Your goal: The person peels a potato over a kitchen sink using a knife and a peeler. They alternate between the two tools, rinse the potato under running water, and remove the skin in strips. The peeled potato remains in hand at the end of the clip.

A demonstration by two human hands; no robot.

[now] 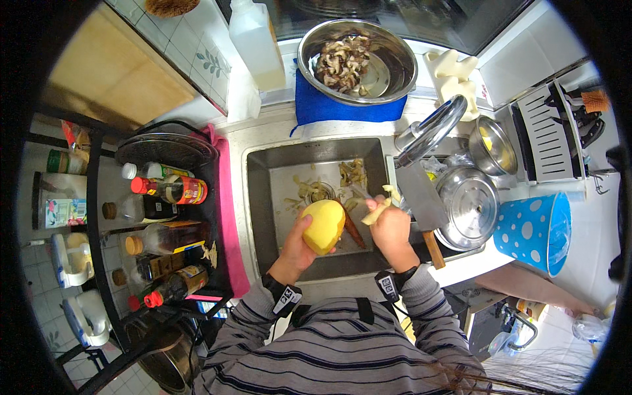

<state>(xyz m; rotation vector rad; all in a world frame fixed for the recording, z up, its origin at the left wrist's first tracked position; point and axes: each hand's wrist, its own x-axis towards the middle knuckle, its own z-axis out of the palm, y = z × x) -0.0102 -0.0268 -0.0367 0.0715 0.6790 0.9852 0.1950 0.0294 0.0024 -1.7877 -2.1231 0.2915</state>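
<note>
My left hand (pixel 295 244) grips a large peeled potato (pixel 323 226), yellow and smooth, over the near part of the sink (pixel 286 173). To its right, my right hand (pixel 392 229) is closed, with pale strips of potato peel (pixel 379 210) across its fingers. Whether a peeler is also inside that hand is hidden. Beneath the hands, an orange-brown carrot (pixel 353 229) lies on the sink floor, partly covered by the potato. Peelings (pixel 308 189) are scattered around the drain, and another heap of peelings (pixel 352 172) sits farther back.
A cleaver (pixel 420 195) rests across the sink's right side, beside a steel lid (pixel 469 207) and the faucet (pixel 434 131). Behind the sink, a steel bowl (pixel 358 96) of sliced mushrooms stands on a blue cloth (pixel 316 111). Bottles (pixel 190 190) fill the left rack; a blue dotted bin (pixel 528 232) stands right.
</note>
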